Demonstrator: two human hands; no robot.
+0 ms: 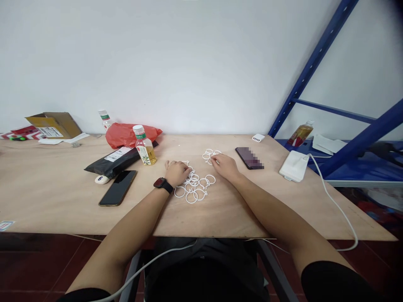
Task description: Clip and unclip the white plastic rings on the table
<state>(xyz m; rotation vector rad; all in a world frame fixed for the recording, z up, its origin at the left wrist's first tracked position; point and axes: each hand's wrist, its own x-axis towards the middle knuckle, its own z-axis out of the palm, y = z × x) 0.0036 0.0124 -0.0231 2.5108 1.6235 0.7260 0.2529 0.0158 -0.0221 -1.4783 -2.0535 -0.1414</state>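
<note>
Many thin white rings with small tabs, like loose binder or curtain rings, lie on the wooden table (pixel 248 209). The larger pile (pixel 191 197) is in the middle, overlapping and partly covered by my left hand (pixel 176 173). That hand wears a black watch (pixel 161 183); its fingers are curled at the pile's left edge, and what they hold is hidden. Farther back is a smaller group of white rings (pixel 209 152). At its near edge my right hand (pixel 225 165) has thumb and fingertips pinched together on a white ring.
On the left are a phone (pixel 117 188), a black parcel (pixel 110 165), a drink bottle (pixel 145 147), a red bag (pixel 124 134) and a cardboard box (pixel 59 124). Rightward lie another phone (pixel 247 157), a power bank (pixel 294 166) with a cable and a blue rack (pixel 310 63).
</note>
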